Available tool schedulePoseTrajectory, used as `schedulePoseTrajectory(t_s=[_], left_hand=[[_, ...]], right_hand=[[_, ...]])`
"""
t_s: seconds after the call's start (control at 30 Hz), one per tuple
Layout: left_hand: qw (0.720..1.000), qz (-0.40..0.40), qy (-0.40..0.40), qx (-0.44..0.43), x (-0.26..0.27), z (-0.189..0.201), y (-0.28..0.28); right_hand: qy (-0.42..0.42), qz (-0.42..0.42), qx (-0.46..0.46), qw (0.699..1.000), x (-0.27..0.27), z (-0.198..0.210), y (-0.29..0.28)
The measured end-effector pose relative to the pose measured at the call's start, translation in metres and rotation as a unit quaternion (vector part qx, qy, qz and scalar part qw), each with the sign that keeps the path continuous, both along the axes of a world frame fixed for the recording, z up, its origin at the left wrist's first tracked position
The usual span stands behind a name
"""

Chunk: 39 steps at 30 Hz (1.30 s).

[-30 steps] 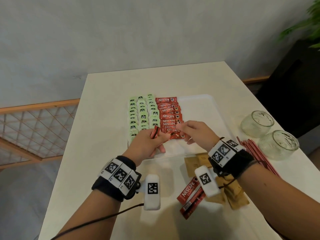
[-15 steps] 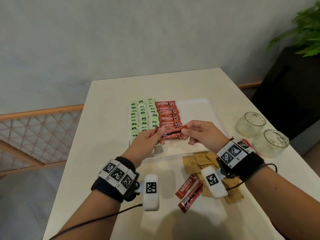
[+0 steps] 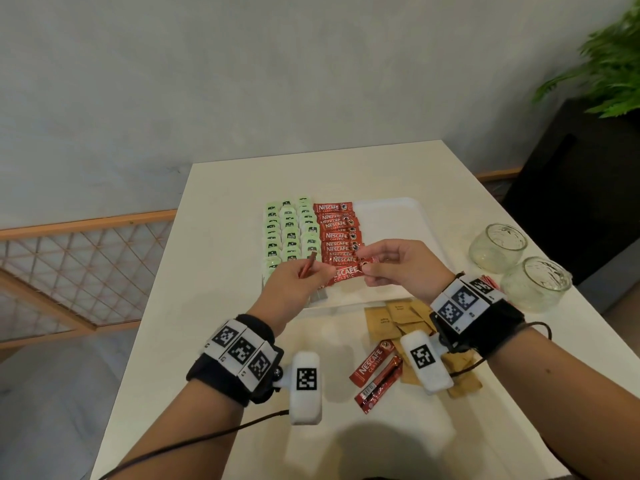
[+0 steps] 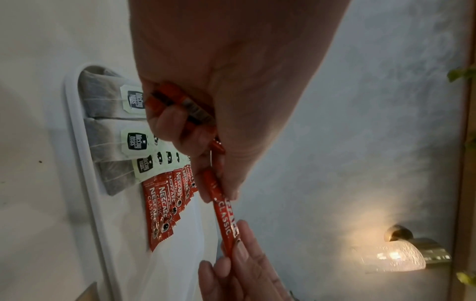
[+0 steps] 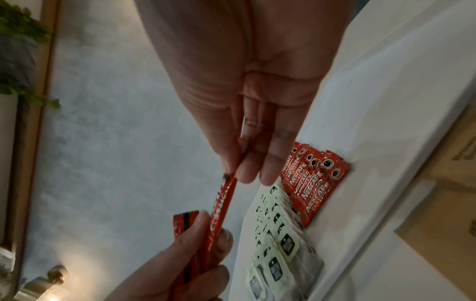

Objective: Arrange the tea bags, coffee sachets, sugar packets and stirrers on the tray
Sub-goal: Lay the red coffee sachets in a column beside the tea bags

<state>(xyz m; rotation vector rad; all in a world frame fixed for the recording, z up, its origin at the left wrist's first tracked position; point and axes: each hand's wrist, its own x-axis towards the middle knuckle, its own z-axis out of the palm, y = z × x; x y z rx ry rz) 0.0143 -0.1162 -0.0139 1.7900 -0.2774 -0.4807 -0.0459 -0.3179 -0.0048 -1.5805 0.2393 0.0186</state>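
Both the left hand [image 3: 294, 285] and right hand [image 3: 398, 268] pinch one sachet [image 3: 346, 273] above the tray [image 3: 391, 216] at 6 o'clock of the red row; lay it flat, lined up.

looks like a cafe or hotel lounge corner, white worktop [image 3: 221, 237] by a grey plaster wall [image 3: 242, 81], wooden lattice railing [image 3: 69, 265], potted fern [image 3: 609, 60], glowing wall lamp [image 4: 401, 256]
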Motion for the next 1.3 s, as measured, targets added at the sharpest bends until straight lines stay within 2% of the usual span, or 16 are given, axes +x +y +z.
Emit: schedulePoseTrajectory(t_s=[0.07,0.17,0.27,0.4,0.53,0.63,0.83,1.0,1.13,1.3], left_hand=[[0.999,-0.013,-0.025,0.018,-0.002,0.0,-0.003],[0.991,-0.019,-0.102,0.079,-0.003,-0.001,-0.007],[0.985,-0.012,-0.132,0.109,-0.002,-0.003,-0.006],[0.992,-0.041,-0.07,0.096,0.0,-0.003,-0.004],[0.996,-0.006,0.016,0.083,0.01,0.005,0.0],[0.996,0.004,0.018,0.087,0.022,0.005,0.006],[0.999,0.009,0.01,0.031,0.037,0.002,0.012],[0.999,-0.006,0.031,0.023,0.046,0.0,0.022],[0.998,0.013,0.042,0.035,0.055,-0.008,0.031],[0.994,-0.013,0.103,0.042,0.056,-0.011,0.029]], right_hand=[[0.013,0.017,-0.029,0.999,0.001,0.001,0.005],[0.037,0.035,-0.086,0.995,0.005,-0.002,0.01],[0.055,0.013,-0.079,0.995,0.005,-0.008,0.003],[0.082,0.027,-0.06,0.994,0.001,-0.018,-0.012],[0.114,-0.018,-0.157,0.981,0.003,-0.042,-0.023],[0.146,-0.056,-0.22,0.963,0.013,-0.056,-0.026],[0.214,-0.049,-0.334,0.917,0.035,-0.061,-0.019],[0.248,-0.094,-0.321,0.909,0.05,-0.064,-0.011],[0.258,-0.114,-0.306,0.909,0.056,-0.065,-0.009],[0.258,-0.129,-0.297,0.91,0.058,-0.065,-0.012]])
